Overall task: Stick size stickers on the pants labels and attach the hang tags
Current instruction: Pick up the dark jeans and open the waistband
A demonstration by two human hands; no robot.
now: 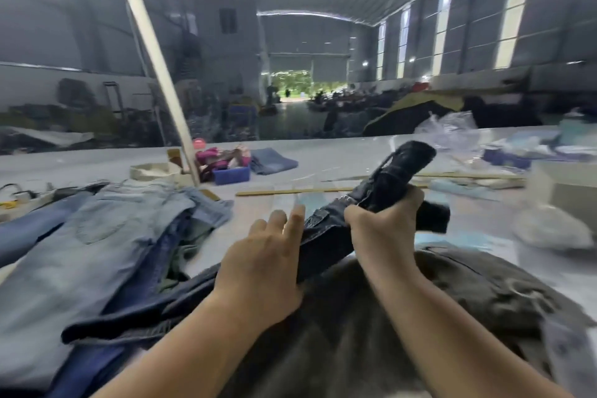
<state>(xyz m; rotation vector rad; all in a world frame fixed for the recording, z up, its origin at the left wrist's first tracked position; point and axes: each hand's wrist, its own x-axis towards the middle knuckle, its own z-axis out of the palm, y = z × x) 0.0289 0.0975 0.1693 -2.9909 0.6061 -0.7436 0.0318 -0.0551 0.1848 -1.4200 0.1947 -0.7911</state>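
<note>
A pair of dark denim pants stretches across the table in front of me, its waistband end lifted and bunched. My right hand grips that bunched end, with dark fabric sticking up above the fist. My left hand lies flat with straight fingers against the same pants, just left of the right hand. Under both arms sits a dark olive-grey garment. No label, sticker or hang tag shows clearly.
A heap of light and mid-blue jeans covers the table's left. Further back stand a blue bin with pink items, a folded blue cloth and a long wooden stick. Plastic bags and boxes crowd the right.
</note>
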